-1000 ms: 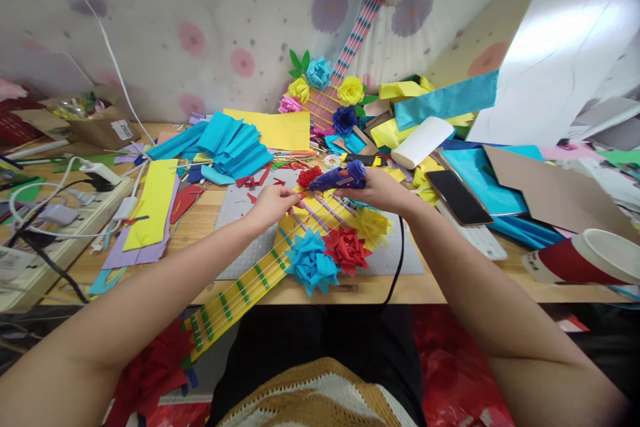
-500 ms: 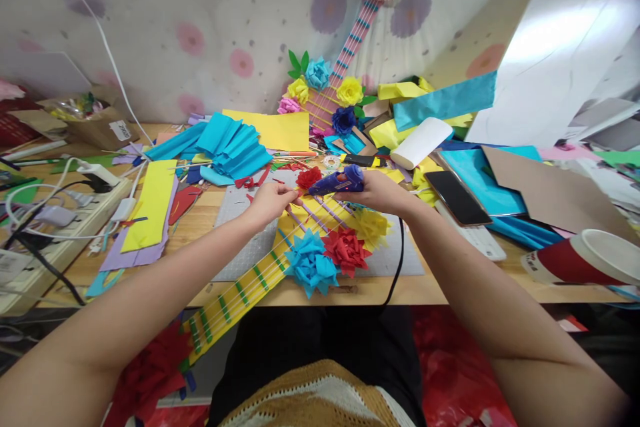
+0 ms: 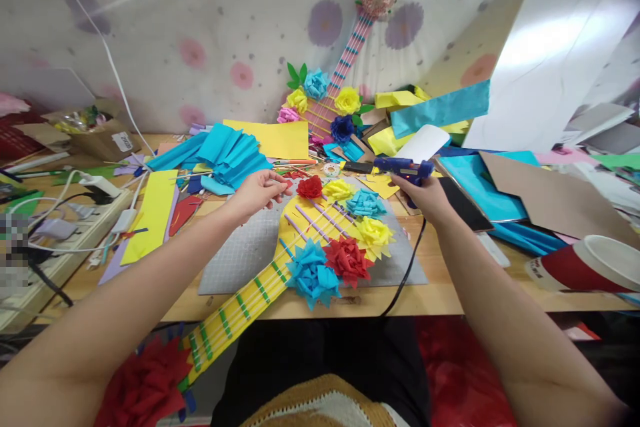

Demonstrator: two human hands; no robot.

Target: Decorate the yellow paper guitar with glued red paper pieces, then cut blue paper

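My right hand (image 3: 426, 197) is wrapped round the handle of a blue hot glue gun (image 3: 405, 168), its nozzle pointing left. Closed in a pinch, my left hand (image 3: 261, 195) is just left of a small red paper flower (image 3: 310, 187); a bit of red shows at its fingertips, too small to name surely. Between and below my hands lies a yellow paper guitar (image 3: 257, 290) with green frets and white strings. Its body carries a yellow flower (image 3: 339, 189), blue flowers (image 3: 313, 273), a large red flower (image 3: 349, 260) and lilac strips (image 3: 311, 222).
Under the guitar is a grey cutting mat (image 3: 230, 260). A pink paper guitar (image 3: 345, 70) leans on the wall. Blue crepe paper (image 3: 233, 150), a power strip (image 3: 65, 247), a phone (image 3: 463, 203) and a paper cup (image 3: 575, 263) surround the work. The glue gun's black cord (image 3: 407, 277) hangs over the table edge.
My right hand has moved the glue gun right, away from the small red flower. My left hand has drawn back a little to the left, and more of the guitar's flowers show.
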